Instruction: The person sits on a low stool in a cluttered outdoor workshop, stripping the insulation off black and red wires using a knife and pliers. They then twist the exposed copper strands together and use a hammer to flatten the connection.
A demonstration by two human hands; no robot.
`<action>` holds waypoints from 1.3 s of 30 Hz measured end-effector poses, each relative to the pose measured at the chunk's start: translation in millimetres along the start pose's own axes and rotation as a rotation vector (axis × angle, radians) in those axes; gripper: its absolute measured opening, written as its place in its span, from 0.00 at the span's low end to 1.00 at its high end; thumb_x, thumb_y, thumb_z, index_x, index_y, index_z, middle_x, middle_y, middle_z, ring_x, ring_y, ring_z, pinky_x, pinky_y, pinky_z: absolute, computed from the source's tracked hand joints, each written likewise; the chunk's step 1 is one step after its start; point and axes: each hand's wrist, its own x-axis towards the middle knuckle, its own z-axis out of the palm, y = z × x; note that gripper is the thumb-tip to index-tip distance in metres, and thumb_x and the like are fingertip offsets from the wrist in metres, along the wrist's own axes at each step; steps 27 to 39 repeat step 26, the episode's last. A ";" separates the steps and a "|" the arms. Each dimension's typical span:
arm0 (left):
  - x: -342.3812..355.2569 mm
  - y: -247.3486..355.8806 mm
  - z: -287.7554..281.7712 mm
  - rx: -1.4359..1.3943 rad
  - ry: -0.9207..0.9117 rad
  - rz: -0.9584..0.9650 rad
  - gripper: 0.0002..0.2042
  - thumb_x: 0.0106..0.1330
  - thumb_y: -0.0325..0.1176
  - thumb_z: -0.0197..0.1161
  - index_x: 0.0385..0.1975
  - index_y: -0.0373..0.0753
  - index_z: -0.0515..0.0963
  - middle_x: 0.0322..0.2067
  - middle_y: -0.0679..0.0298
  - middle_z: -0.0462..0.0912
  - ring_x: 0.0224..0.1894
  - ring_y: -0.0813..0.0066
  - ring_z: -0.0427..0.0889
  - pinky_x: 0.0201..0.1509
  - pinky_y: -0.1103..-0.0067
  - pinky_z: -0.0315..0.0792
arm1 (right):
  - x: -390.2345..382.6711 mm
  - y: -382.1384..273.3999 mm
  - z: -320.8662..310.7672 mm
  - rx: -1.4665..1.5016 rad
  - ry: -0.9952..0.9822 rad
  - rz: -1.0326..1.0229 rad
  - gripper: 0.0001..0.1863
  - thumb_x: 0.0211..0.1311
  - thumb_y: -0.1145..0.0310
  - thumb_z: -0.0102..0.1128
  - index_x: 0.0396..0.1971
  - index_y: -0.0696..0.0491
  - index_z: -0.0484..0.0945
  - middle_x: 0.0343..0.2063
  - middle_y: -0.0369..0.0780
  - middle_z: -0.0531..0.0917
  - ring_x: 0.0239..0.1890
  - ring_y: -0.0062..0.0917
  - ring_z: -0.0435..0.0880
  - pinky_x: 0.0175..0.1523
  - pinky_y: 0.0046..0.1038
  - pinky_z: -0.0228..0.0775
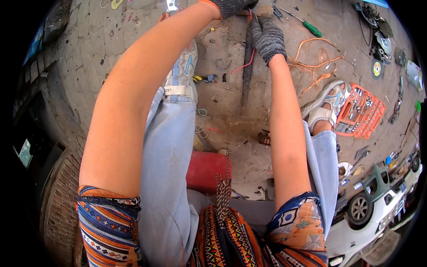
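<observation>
My left hand (pixel 229 7), in a dark grey glove with an orange cuff, is at the top edge and partly cut off. Its fingers are curled near the upper end of a red wire (pixel 244 65); what they hold is hidden. Just below and to the right, my right hand (pixel 268 40) wears a grey knit glove. Its fingers are closed on the red wire, beside a long dark metal bar (pixel 247 75) lying on the ground. The wire's lower part trails loose to the left across the bar. A wooden block (pixel 263 10) lies beyond my right fingers.
Right of my hands lie a green-handled screwdriver (pixel 312 29), orange cable (pixel 318 65), a cutting disc (pixel 377 69) and an orange socket set (pixel 361 111). Pliers (pixel 171 6) and a yellow-black tool (pixel 205 78) are leftward. A red seat (pixel 207 171) and white toy-like vehicle (pixel 378 218) stand nearer.
</observation>
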 end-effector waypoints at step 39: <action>-1.4 1.7 -10.9 -0.078 -0.031 -0.012 0.11 0.50 0.38 0.63 0.29 0.40 0.75 0.31 0.53 0.75 0.37 0.54 0.78 0.41 0.66 0.71 | 5.5 2.1 8.1 0.031 0.028 0.003 0.25 0.63 0.50 0.46 0.46 0.57 0.76 0.43 0.53 0.78 0.49 0.45 0.75 0.55 0.36 0.65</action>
